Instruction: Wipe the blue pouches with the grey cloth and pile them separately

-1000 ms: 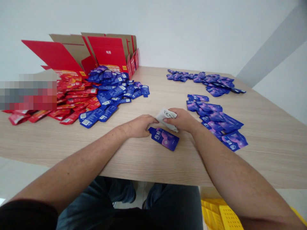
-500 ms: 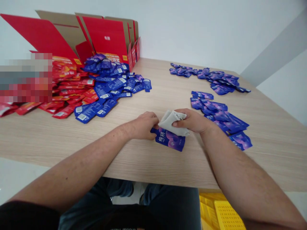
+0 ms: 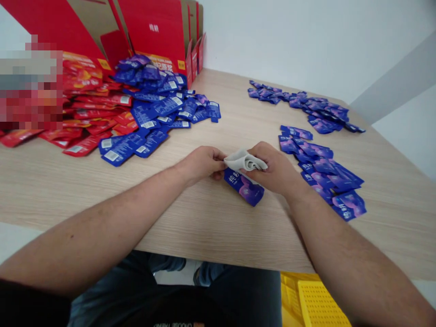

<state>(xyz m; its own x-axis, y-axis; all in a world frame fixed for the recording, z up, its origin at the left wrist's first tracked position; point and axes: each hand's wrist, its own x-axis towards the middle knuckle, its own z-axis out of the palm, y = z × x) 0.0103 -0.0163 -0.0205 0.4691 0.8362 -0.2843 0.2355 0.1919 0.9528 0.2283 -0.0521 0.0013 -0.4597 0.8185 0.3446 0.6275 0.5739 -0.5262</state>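
Note:
A blue-purple pouch [image 3: 245, 187] with white lettering is tilted in front of me, its printed face up. My left hand [image 3: 208, 162] pinches its top left end between thumb and fingers. My right hand [image 3: 272, 167] is closed round a folded pale grey cloth [image 3: 242, 160], which lies over the pouch's upper edge. The cloth and the right fingers hide part of the pouch. To the right of my right hand lies a row of similar purple pouches [image 3: 327, 168], faces up and overlapping.
A heap of blue pouches [image 3: 158, 109] lies at the left beside red pouches [image 3: 91, 122]. Behind them stand open red cartons [image 3: 156, 32]. Another row of purple pouches [image 3: 306, 104] lies at the back right of the table [image 3: 190, 227]. A yellow crate [image 3: 320, 299] stands below the table's front edge.
The pouch's upper end now sits higher and the pouch is tilted more. The cloth has bunched up and folded over its top edge. The whole view has shifted slightly.

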